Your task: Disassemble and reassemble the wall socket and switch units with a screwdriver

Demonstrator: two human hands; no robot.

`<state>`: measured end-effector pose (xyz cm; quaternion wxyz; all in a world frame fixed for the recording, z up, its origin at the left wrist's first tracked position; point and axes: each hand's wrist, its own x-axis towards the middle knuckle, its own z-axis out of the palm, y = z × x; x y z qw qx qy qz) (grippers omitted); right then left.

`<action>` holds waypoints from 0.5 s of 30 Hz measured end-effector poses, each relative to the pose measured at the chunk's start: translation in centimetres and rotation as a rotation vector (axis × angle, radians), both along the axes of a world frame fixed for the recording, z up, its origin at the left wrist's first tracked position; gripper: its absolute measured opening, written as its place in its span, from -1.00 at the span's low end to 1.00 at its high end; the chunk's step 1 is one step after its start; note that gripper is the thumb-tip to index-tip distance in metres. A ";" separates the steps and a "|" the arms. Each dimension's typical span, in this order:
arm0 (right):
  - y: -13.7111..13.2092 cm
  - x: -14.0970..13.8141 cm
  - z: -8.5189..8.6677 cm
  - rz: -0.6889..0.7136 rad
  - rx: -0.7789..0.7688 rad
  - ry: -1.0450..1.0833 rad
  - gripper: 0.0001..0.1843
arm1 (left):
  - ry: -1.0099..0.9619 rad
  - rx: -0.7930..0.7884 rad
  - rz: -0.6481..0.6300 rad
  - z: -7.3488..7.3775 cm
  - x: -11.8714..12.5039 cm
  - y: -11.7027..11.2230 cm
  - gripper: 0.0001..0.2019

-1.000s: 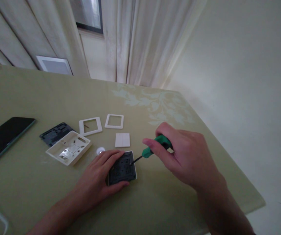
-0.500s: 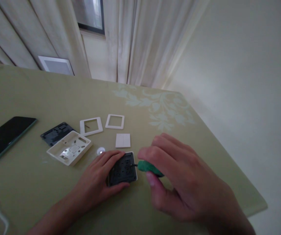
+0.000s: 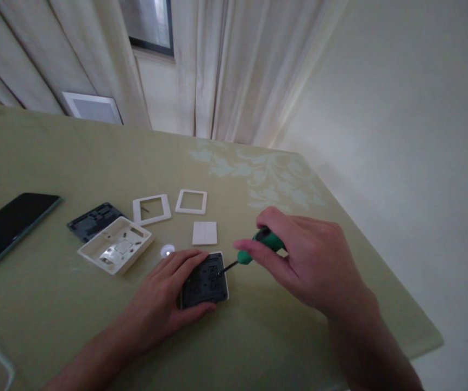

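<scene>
One square dark-grey plastic module (image 3: 206, 287) with white edging lies on a pale green table (image 3: 258, 350), its left side clasped by the nearer left hand (image 3: 164, 288); off to its right, the right hand (image 3: 313, 260) grips a green-handled metal screwdriver (image 3: 245, 257) slanting down-left onto its face.

Screwdriver shaft (image 3: 229, 266) metal, handle (image 3: 269, 239) plastic; dark module (image 3: 206, 282) matt plastic; phone screen (image 3: 16, 228) glossy (faintly reflective); curtains (image 3: 254, 65) cloth.

A phone (image 3: 13, 231) lies well short of the table's (image 3: 237, 195) far edge; beyond that edge hang pale curtains (image 3: 258, 65).
</scene>
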<state>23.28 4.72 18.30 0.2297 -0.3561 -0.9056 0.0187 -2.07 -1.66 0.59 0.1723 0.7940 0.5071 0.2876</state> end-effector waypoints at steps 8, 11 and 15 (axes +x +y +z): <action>0.1 0.1 -0.1 0.106 -0.002 -0.008 -0.81 | 0.004 0.004 -0.014 -0.1 -0.2 -0.2 -0.23; 0.6 0.1 -0.1 0.046 0.017 -0.005 -0.79 | 0.020 -0.010 -0.023 -0.1 -0.3 -0.2 -0.23; 0.4 -0.2 0.2 0.379 -0.100 0.020 -0.76 | 0.005 0.012 -0.042 0.0 -0.2 0.0 -0.25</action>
